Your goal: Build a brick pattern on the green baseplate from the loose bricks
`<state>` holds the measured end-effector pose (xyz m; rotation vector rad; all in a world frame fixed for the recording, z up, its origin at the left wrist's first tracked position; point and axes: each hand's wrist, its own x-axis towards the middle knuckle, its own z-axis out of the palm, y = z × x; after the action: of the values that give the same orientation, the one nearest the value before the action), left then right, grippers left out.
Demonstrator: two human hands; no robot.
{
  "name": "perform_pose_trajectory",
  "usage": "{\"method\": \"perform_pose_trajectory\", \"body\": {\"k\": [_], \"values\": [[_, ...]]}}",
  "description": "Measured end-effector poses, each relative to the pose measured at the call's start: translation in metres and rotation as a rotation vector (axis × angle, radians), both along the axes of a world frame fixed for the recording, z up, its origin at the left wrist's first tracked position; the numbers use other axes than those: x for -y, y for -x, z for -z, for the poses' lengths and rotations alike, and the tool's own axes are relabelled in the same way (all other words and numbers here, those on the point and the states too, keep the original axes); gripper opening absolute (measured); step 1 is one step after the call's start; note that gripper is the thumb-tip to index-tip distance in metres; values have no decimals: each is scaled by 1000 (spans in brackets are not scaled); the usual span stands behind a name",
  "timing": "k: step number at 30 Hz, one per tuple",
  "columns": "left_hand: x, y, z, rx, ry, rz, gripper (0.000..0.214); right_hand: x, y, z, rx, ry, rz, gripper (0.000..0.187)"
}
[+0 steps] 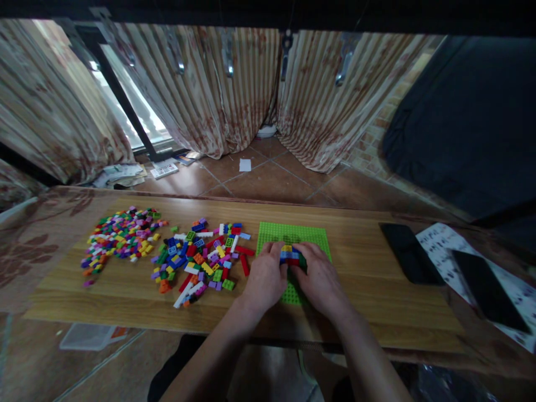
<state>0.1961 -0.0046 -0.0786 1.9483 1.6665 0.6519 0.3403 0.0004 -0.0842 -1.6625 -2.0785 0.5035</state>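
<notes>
The left hand (264, 279) and right hand (320, 279), fingers curled narrow, hold a multicoloured brick assembly (288, 256) between them over the green baseplate (272, 230); from where I stand, whether it touches the studs cannot be told. Loose bricks (205, 267) lie leftward on the wooden tabletop (364, 279), a black tablet (409, 254) rightward.

One wide head view, looking forward and down!
And we're up at the wearer's eye level, left hand (267, 277) and right hand (321, 280) close in, just below centre, table (364, 296) stretching across beneath, floor (274, 181) and curtains (201, 95) farther off, straight ahead.
</notes>
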Motion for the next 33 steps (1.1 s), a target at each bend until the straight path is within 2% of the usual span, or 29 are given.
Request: {"method": "perform_pose_trajectory", "body": {"k": [33], "values": [[2,-1,1,-38,-21,-3,42,-1,-1,3,21,6,-9,40]]}}
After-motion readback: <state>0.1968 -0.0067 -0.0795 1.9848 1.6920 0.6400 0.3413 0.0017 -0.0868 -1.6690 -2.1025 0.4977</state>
